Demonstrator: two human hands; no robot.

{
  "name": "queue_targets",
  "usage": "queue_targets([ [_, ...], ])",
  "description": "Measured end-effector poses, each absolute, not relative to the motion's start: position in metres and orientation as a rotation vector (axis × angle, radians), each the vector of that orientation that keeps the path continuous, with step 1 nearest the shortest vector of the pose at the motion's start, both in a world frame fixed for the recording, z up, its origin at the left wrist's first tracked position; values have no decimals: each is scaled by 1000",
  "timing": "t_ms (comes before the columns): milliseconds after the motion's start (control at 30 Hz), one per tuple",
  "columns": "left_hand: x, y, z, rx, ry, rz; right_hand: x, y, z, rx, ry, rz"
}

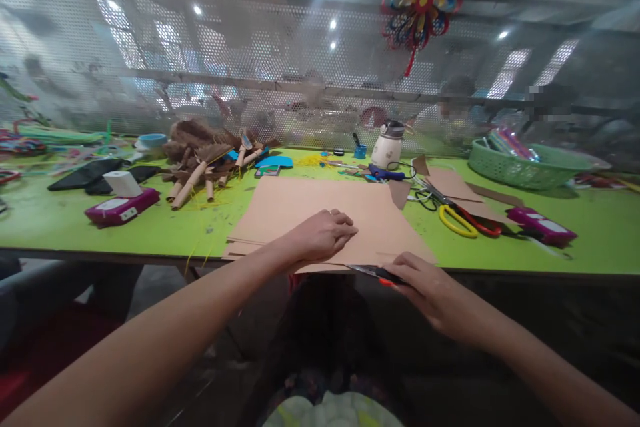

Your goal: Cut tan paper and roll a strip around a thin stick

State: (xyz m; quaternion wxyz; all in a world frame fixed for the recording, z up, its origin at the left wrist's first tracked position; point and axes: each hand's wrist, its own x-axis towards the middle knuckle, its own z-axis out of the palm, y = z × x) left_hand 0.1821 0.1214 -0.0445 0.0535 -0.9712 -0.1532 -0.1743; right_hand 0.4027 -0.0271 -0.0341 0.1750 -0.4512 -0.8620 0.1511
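A stack of brown kraft paper sheets [320, 203] lies at the table's front edge, its lower sheets slightly offset at the left. My left hand [325, 232] rests on top of the paper, palm down, with its fingers loosely laid on the sheet. At the near edge, my right hand [420, 283] grips scissors [367, 271] with black and red handles. Their blades point left along the front edge of the paper, close to my left hand. The handle loops are mostly hidden by my fingers.
On the green table [190, 233] lie large scissors [457, 220] with yellow and red handles, purple boxes [123, 208], brown paper rolls [193, 180] and a blue glue gun [385, 173]. A white kettle [387, 145] and a green basket [530, 167] stand behind. A paper flower [424, 0] hangs above.
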Motion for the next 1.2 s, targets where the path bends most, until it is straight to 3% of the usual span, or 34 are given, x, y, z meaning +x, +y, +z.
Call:
queue_targets([
  [767,189,122,-27,-3197,-632,-457,433,-29,-28,-1233,-2425,452],
  [1200,159,104,-33,-3135,-497,-510,405,-27,-38,-1199,-2380,350],
])
